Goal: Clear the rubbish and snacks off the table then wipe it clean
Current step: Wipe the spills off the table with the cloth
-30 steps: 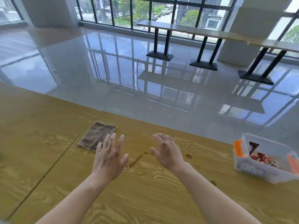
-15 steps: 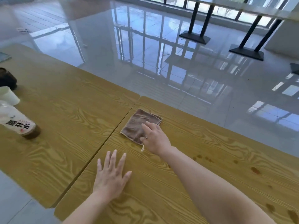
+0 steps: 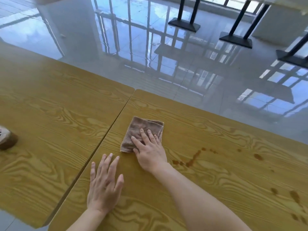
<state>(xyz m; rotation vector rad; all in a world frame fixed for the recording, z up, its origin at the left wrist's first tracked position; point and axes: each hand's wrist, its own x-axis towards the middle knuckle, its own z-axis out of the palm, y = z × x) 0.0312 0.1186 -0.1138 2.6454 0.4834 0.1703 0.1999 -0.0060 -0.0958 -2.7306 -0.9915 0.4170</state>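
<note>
A folded brown cloth lies on the wooden table, close to the seam between two tabletops. My right hand rests flat on the cloth's near half, fingers spread and pressing down. My left hand lies flat and open on the bare wood just in front of the cloth, holding nothing. Brown liquid stains run across the table to the right of my right hand, and more spots sit near the right edge.
A bottle with a brown base lies at the left edge on the neighbouring tabletop. Beyond the table's far edge is glossy tiled floor with black table bases.
My right hand has slid further onto the cloth and now lies flat on it. The view has shifted, so the bottle sits at the left edge. My left hand stays flat on the wood.
</note>
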